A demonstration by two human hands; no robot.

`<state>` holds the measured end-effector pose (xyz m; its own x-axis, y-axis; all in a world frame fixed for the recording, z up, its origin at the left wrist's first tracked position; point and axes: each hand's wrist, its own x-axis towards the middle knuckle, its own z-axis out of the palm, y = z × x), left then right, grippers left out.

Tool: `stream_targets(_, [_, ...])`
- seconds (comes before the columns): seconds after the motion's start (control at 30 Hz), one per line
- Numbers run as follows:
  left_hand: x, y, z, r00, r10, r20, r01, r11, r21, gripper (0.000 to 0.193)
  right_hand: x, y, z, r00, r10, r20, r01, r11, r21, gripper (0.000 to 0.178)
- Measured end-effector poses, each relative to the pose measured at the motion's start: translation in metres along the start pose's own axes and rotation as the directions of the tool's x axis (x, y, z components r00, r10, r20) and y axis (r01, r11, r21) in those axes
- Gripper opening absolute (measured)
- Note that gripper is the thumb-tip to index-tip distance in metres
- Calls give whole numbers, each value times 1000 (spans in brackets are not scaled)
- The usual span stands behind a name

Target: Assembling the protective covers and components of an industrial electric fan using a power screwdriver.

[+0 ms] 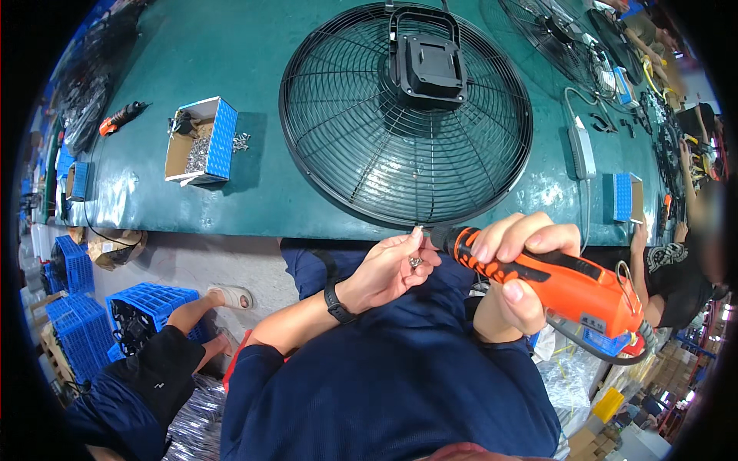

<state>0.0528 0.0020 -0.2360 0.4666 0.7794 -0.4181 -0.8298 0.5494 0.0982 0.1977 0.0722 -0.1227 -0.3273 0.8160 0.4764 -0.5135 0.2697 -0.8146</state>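
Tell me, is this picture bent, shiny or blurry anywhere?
In the head view, the scene curves toward a round black border; white glare shows on the green table, also through the black fan guard; a shadow lies right of the blue-sided box; the orange power screwdriver looks fairly sharp, while the co-worker at far right is partly blurred.

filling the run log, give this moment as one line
left hand: small metal pieces | right hand: orange power screwdriver | black fan: on green table
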Motion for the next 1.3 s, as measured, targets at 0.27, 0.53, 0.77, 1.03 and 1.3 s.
stream_targets(0.27, [1,2,-3,1000,-2,-29,3,998,55,39,16,15,3,992,74,103,-75,997,4,35])
stream_targets(0.53, [-3,6,-6,996,53,-68,-44,991,125,30,35,31,14,957,200,209,-187,979,-82,39])
stream_targets(0.77, [-33,26,-16,939,342,-34,-308,882,357,18,56,44,10,829,40,558,-1,998,-69,37])
stream_targets(1.03, [-54,48,-25,739,657,-149,-539,709,454,17,63,53,4,836,88,541,-126,992,34,28])
stream_targets(1.3, [-50,46,-21,664,731,-157,-583,638,503,39,35,39,-35,984,175,32,-178,970,164,39])
